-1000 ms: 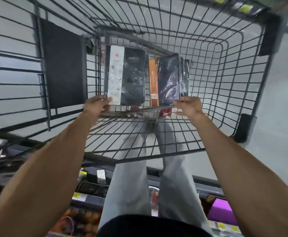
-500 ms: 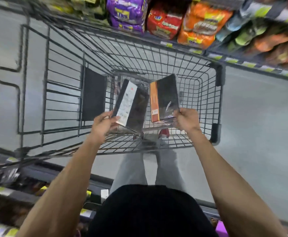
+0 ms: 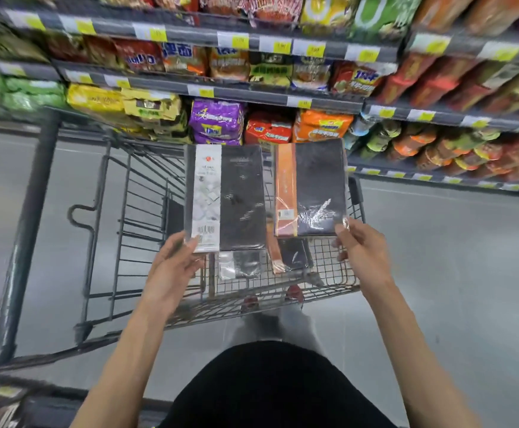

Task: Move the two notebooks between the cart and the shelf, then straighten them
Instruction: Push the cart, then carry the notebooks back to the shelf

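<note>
Two plastic-wrapped notebooks are held upright, side by side, above the cart (image 3: 147,186), apart from each other by a narrow gap; the white-banded notebook (image 3: 227,196) is gripped by the left hand (image 3: 174,267), whose thumb and fingers are pinched on its lower left corner, over the left half of the cart; the orange-banded notebook (image 3: 312,189) is gripped by the right hand (image 3: 360,251), which is closed in a pinch on its lower right corner, over the right half of the cart; both covers are dark and are turned toward the camera, with the coloured bands on their left edges; neither notebook is seen to touch the wire of the cart; two further wrapped notebooks (image 3: 241,264) are seen lying in the bottom of the cart, just below the held pair, one with a pale band and one with an orange band; the shelf (image 3: 245,94) is seen beyond the far end of the cart, lined with yellow price tags (image 3: 304,103) and stocked with bagged goods, among them a purple packet (image 3: 216,122) directly behind the cart's far rim; a grey floor (image 3: 452,273) is seen on either side of the cart; both forearms are stretched toward the cart from the near side.
</note>
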The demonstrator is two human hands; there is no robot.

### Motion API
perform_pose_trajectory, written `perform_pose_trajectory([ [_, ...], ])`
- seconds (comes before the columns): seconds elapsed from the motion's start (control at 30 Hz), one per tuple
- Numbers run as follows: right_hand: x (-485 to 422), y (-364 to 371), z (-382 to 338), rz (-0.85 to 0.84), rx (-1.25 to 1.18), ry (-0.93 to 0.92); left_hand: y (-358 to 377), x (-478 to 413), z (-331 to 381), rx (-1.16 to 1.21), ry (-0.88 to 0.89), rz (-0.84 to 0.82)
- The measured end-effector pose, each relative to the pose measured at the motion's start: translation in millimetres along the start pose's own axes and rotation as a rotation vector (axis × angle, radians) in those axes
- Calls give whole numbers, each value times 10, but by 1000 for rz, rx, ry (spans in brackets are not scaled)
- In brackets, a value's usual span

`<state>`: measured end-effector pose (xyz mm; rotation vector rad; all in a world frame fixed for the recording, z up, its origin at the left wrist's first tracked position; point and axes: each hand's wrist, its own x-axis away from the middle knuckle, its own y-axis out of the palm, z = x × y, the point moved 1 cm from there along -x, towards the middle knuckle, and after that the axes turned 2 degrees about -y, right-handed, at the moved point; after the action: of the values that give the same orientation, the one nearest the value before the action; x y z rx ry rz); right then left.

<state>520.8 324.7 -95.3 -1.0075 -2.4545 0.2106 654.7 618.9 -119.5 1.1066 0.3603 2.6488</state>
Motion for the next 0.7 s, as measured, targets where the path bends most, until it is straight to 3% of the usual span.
perform_pose_trajectory([
  [0.3, 631, -282, -367, 165, -190, -145, 326, 261, 600, -21, 209, -161],
  [0.7, 908, -835, -376, 427, -413, -151, 1106, 150, 723, -197, 176, -393],
])
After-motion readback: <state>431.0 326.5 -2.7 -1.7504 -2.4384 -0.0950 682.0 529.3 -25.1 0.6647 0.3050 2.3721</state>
